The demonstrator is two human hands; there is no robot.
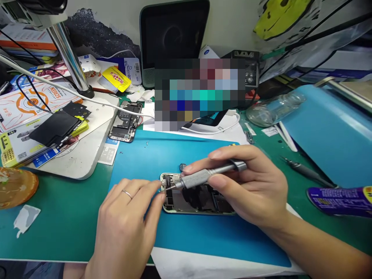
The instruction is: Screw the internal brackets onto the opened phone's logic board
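An opened smartphone lies face up on the blue mat, its inner parts exposed. My right hand grips a silver precision screwdriver with a knurled handle, held slantwise above the phone. Its thin tip points at the phone's left end. There, my left hand, with a ring on one finger, has thumb and index finger drawn together around the tip. Whatever small thing may be between those fingertips is too small to make out. My right hand covers the phone's right end. A small round dark part sits just behind the phone.
Another opened phone lies at the back left, beside a white board stacked with boxes. A glass jar, a dark pen-like tool and a purple can are on the right. An orange container stands far left.
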